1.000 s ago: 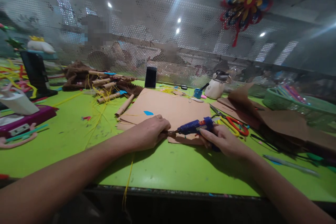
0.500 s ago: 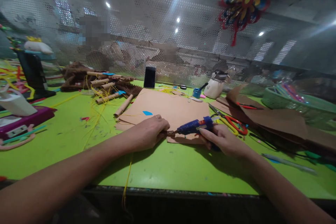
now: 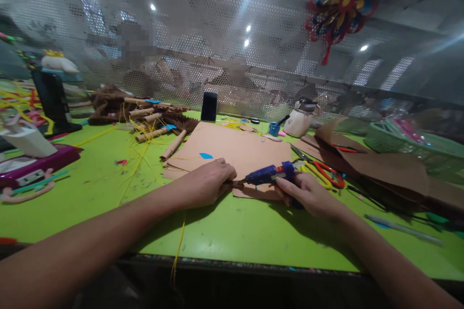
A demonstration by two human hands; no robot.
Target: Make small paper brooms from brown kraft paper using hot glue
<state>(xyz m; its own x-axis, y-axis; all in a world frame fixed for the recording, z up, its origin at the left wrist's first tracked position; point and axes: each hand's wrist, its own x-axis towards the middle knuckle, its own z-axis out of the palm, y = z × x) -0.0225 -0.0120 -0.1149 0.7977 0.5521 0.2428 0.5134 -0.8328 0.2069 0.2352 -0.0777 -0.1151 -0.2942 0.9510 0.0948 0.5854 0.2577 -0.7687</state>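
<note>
My right hand [image 3: 308, 190] is wrapped round a blue hot glue gun [image 3: 270, 174], its nozzle pointing left. The tip meets a small folded brown paper piece [image 3: 238, 184] pinched in the fingers of my left hand [image 3: 212, 178]; most of that piece is hidden by the fingers. Beneath both hands lie flat sheets of brown paper [image 3: 235, 142], with a small blue paper tag [image 3: 206, 156] on top. Thin yellow string [image 3: 180, 236] hangs from below my left wrist over the table's front edge.
Rolled paper tubes [image 3: 174, 145] with tangled yellow string lie left of the sheets. Scissors [image 3: 328, 174], a pen [image 3: 402, 229] and curled brown paper [image 3: 384, 166] are at right, before a green basket [image 3: 398, 142]. A purple power strip [image 3: 43, 166] sits far left. A phone [image 3: 209, 106] stands behind.
The view shifts slightly with my head. Both hands, the glue gun and the folded paper piece keep practically the same places.
</note>
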